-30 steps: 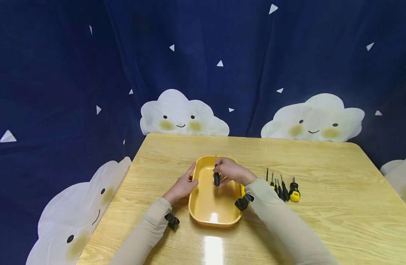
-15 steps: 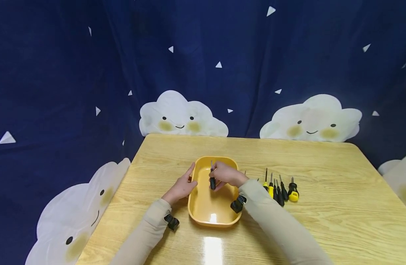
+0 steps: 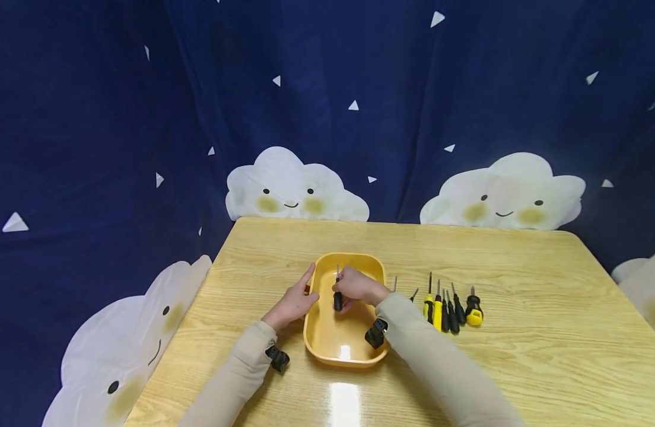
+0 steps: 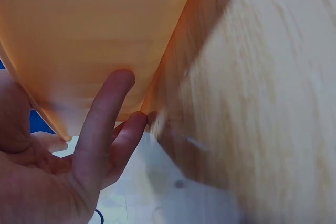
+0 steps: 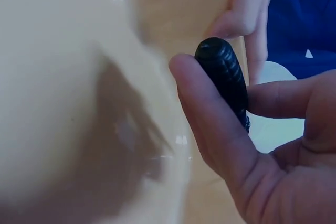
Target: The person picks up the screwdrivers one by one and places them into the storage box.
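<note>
A yellow-orange plastic tray stands on the wooden table. My left hand holds its left rim, thumb over the edge. In the left wrist view, fingers of that hand touch the tray's outer wall. Within the tray's outline, my right hand pinches a screwdriver with a black handle, its metal shaft pointing away from me. The right wrist view shows the ribbed black handle between the thumb and fingers. Whether the screwdriver touches the tray floor, I cannot tell.
Right of the tray, several black or yellow screwdrivers lie in a row on the table. A stubby screwdriver ends the row. My right forearm partly covers those nearest the tray. A dark blue curtain hangs behind.
My right hand has moved left and slightly toward me, carrying the screwdriver over the tray. More of the screwdriver row has come into view beside the forearm. The left hand has stayed put.
</note>
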Demonstrator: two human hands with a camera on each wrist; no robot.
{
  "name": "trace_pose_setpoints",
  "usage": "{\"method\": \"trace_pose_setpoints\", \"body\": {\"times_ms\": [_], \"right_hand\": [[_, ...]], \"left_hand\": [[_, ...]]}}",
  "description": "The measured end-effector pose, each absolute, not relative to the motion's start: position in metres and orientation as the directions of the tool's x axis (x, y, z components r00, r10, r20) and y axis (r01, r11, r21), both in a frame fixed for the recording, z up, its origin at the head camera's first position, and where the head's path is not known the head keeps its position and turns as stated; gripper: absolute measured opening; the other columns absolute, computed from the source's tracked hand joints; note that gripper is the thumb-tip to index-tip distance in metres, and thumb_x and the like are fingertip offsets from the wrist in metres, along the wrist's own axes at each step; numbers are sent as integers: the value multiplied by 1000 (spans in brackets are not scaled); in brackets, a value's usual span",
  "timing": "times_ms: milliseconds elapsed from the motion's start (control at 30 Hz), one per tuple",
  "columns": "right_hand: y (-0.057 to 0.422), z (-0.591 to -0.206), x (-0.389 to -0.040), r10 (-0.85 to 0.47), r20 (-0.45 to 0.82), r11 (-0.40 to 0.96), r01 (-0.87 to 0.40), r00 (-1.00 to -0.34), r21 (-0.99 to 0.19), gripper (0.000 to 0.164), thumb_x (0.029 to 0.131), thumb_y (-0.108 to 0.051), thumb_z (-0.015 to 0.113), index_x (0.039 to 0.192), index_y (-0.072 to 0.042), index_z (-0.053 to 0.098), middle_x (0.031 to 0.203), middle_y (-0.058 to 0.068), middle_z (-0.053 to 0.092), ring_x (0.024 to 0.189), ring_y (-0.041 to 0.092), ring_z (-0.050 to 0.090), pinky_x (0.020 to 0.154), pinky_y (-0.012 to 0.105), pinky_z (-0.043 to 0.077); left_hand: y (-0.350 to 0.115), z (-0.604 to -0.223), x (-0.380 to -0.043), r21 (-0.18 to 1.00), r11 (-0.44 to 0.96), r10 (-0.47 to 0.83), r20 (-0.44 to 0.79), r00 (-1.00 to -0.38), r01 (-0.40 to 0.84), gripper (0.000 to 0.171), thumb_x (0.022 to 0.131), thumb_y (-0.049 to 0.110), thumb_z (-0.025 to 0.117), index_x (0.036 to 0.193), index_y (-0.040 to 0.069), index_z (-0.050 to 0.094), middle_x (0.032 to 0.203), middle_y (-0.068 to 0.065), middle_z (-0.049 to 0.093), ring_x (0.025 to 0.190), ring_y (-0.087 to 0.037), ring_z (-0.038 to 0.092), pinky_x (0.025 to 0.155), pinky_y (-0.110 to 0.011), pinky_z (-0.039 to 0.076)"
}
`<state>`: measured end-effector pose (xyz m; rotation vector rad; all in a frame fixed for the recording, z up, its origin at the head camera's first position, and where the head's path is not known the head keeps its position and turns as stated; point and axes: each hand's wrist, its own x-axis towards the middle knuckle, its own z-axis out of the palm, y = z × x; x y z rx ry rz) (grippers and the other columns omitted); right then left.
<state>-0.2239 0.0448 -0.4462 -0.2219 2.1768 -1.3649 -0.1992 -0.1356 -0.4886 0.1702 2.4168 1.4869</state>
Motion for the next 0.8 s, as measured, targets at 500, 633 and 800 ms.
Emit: {"method": "trace_pose_setpoints", "body": {"times_ms": [500, 633, 800], "right_hand": [[41, -465, -228, -348, -360, 629, 70, -866, -775, 21, 89, -2, 54, 70, 5, 59, 59, 15, 62, 51, 25, 65, 49, 32, 55], [40, -469, -227, -332, -364, 619, 91, -870, -780, 17, 88, -1, 56, 73, 6, 57, 61, 16, 63, 50, 26, 65, 47, 32, 54], [38, -473, -228, -316, -366, 641, 88, -875, -763, 14, 88, -2, 58, 76, 5, 55, 62, 16, 63, 48, 24, 64, 47, 31, 54]], "left_hand": [[-135, -485, -197, 889, 454, 267, -196, -944, -56, 74, 93, 9, 46, 154, 26, 8, 110, -17, 57, 60, -18, 59, 49, -32, 53], [-135, -484, -197, 890, 453, 273, -191, -943, -49, 74, 93, 9, 46, 154, 24, 7, 110, -18, 57, 63, -18, 61, 49, -33, 53], [-135, -484, -196, 890, 455, 275, -181, -944, -38, 74, 92, 9, 46, 154, 24, 8, 108, -16, 57, 64, -18, 61, 49, -33, 53]]}}
